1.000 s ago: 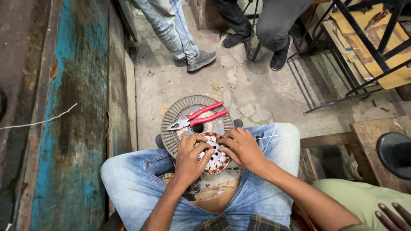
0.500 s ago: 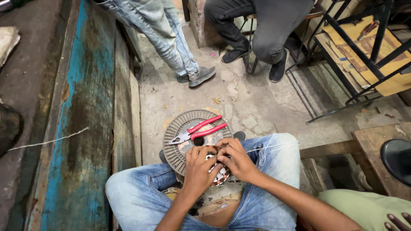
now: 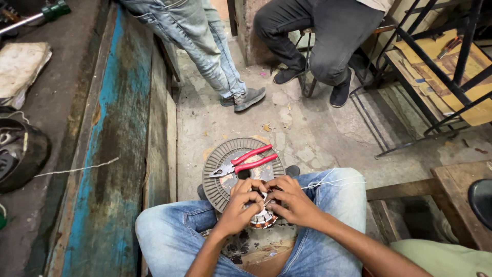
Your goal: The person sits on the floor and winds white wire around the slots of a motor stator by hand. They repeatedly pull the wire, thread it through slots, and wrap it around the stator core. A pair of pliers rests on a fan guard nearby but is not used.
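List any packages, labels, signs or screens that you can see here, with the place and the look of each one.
No labels, signs or screens show.
Flattened cardboard pieces: upper right, behind a black metal frame; flat, yellow-brown, possibly old packaging.
Pale wrapped bundle: upper left on the dark bench; flat, off-white, unclear whether it is a package.

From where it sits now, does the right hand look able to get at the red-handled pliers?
Probably yes. The pliers lie uncovered on the round metal disc just beyond the right hand, with nothing between them. But both hands are busy on the wound coil, so it would have to let go first.
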The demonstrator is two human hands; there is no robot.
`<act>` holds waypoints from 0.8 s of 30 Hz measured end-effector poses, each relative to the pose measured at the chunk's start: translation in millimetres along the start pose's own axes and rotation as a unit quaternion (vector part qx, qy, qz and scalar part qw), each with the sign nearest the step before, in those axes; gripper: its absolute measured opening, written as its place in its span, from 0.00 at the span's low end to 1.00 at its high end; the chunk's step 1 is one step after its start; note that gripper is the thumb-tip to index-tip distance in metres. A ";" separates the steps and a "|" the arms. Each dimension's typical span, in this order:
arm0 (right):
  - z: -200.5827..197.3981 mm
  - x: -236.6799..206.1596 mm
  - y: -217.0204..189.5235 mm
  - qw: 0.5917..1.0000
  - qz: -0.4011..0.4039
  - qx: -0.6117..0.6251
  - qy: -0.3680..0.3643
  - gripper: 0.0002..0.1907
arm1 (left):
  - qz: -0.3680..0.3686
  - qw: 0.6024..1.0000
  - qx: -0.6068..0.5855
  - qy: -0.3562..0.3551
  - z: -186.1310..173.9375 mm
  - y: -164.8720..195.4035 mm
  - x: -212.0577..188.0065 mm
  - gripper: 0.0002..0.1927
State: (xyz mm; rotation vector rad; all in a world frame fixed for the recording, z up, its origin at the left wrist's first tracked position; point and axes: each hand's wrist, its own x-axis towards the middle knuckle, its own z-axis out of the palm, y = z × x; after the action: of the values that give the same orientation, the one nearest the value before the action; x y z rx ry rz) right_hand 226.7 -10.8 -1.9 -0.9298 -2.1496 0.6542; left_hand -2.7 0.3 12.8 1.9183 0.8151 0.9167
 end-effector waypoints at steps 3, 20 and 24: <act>3.9 -1.2 1.8 0.994 0.024 0.109 -0.014 0.08 | 0.016 0.997 -0.071 -0.041 -10.9 -12.6 -6.4 0.12; -169.8 -16.9 25.7 0.748 -0.010 0.621 0.236 0.06 | 0.095 0.721 -0.609 0.317 -141.4 -84.1 -73.9 0.18; -237.6 -58.3 47.0 0.691 -0.036 0.602 0.399 0.07 | 0.138 0.657 -0.649 0.358 -143.2 -86.6 -80.0 0.16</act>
State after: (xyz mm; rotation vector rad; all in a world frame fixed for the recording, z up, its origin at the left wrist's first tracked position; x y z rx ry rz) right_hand 455.5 13.5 93.6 -0.2355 -0.6339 1.1114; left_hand -180.0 31.7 -31.6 0.3356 0.0471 1.8110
